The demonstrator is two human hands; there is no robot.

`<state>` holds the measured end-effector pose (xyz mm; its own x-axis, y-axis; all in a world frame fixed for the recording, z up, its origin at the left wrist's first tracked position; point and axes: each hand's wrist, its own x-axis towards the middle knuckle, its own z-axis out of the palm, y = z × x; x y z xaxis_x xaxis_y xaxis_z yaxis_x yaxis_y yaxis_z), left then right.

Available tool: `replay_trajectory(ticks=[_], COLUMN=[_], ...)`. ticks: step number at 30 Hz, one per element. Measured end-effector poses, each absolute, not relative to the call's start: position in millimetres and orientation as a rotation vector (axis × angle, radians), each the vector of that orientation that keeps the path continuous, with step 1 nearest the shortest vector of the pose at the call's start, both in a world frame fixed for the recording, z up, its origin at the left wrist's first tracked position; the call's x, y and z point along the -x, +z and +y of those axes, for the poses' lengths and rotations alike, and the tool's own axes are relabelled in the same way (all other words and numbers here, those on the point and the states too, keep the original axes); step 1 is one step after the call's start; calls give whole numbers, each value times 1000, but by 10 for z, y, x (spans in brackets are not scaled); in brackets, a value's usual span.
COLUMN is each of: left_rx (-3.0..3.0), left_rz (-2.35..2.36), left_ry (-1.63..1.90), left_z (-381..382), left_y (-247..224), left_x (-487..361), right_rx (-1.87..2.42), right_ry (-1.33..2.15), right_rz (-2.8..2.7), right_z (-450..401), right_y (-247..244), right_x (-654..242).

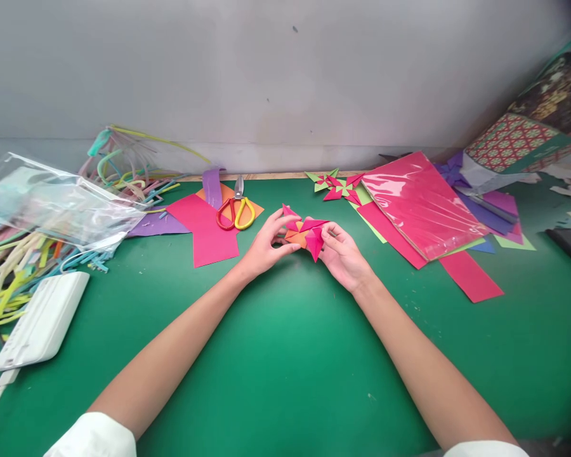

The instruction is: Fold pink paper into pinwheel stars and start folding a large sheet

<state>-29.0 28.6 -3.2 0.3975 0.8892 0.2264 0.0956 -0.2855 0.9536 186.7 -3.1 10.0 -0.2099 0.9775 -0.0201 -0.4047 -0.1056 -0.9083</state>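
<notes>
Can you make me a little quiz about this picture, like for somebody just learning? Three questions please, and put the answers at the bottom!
1. True or false: the left hand and the right hand both hold the pink-and-orange folded paper.

2. Pick one. Which two bright colours are on the scissors?
a) blue and white
b) red and yellow
c) purple and orange

3. Fill in the missing word: the tabletop is coloured ____.

Key: 1. True. 2. b. 3. Green.
</notes>
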Motion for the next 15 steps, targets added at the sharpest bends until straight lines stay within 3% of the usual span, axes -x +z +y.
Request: replay_trajectory(ticks=[15], left_rx=[-1963], left_rz=[920], left_ry=[881], left_z=[282], left_y=[-10], left_x=[304], right_rx=[802], right_ry=[1601], right_rz=[-1005], right_z=[-85], right_y=[194], right_x=[-1848])
